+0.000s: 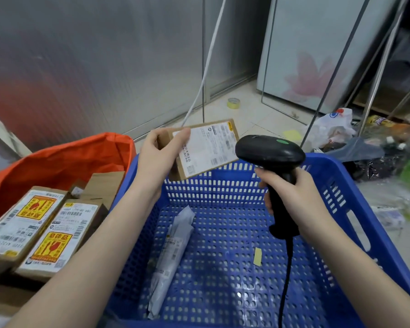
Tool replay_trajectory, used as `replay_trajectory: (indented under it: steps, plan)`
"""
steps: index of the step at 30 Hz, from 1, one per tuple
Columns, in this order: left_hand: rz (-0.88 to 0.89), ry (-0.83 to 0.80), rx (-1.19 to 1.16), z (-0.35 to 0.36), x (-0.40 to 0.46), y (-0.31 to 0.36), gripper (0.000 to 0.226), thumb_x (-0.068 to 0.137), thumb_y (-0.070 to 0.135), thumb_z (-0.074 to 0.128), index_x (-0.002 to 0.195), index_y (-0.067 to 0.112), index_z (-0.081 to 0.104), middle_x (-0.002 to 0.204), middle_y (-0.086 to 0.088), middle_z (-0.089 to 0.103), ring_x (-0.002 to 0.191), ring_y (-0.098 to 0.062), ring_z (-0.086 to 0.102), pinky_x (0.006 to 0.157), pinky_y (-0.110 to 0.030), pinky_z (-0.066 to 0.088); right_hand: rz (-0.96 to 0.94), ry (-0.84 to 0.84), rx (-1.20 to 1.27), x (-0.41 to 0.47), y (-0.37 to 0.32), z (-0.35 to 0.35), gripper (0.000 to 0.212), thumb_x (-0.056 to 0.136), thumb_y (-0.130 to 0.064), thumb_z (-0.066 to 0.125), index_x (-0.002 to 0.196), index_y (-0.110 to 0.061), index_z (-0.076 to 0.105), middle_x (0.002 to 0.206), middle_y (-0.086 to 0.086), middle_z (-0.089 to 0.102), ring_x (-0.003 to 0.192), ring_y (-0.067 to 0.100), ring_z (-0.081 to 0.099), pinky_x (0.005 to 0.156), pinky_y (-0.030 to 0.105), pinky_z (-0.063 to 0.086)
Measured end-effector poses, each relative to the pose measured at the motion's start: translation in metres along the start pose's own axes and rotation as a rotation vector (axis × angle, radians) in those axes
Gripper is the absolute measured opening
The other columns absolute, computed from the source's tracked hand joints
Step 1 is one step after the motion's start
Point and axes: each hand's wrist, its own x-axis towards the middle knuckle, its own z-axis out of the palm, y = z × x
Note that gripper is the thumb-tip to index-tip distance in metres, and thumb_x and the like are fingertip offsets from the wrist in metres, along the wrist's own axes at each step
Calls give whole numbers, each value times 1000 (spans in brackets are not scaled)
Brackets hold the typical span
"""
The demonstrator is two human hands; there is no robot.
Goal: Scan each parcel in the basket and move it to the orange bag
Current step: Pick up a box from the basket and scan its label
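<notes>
Fingers [180,136] of the left hand [159,157] pinched a small parcel [206,150] above the basket's [355,185] far rim while the right hand [291,192] gripped the scanner [270,152], apparently mid-scan; next, the orange bag [64,159].

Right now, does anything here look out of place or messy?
Yes. Plastic bags and wrappers lie strewn on the floor right of the blue basket, a tape roll sits loose on the tiles, and a yellow scrap lies in the basket.

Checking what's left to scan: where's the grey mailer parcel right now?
In the head view, the grey mailer parcel lies on the blue basket's floor, left of centre, below the left hand.
</notes>
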Motion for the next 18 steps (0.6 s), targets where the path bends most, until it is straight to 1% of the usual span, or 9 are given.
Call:
replay_trajectory:
  steps: [2,4,6,9,12,15,18]
  plan:
    - [21,9,6,1,2,-1,27,83,35,72,98,15,61,85,-5,63,62,-9,58,46,-17,41,5,-11,-43,-1,1,0,35,87,-33,65,86,1,56,45,6,52,41,17,48,45,23,42]
    - [24,10,7,1,2,-1,29,83,37,72,99,15,61,85,-4,65,63,-9,59,45,-17,41,16,-21,-63,-2,1,-1,37,86,-32,66,88,4,56,45,5,52,41,17,48,45,24,42]
    - [15,12,9,1,1,0,35,83,38,71,104,13,61,86,-3,66,62,-7,61,44,-16,41,27,-26,-77,-1,1,-1,35,87,-31,65,89,3,57,45,4,52,41,16,48,46,24,42]
    - [11,21,-1,2,0,2,39,84,37,71,108,9,59,80,1,65,55,-1,61,42,-14,41,40,-38,-99,-1,0,-1,30,86,-30,66,89,-1,58,45,4,52,41,15,49,47,27,43]
    - [16,31,7,2,-1,4,38,84,37,71,108,10,59,82,2,66,58,0,62,44,-14,42,49,-48,-115,-2,0,0,30,85,-28,66,90,0,58,44,5,52,41,17,49,48,29,44]
    - [7,42,-4,2,-1,4,35,85,35,71,106,11,57,81,3,65,56,1,63,43,-13,42,71,-62,-108,-3,-1,1,28,85,-27,66,87,0,58,45,6,53,42,18,49,48,28,44]
    - [14,49,-2,3,-1,3,35,84,37,71,105,12,57,80,4,64,57,1,62,44,-14,42,92,-79,-90,-4,-2,3,27,84,-29,67,81,-3,58,46,7,53,45,20,50,52,32,44]
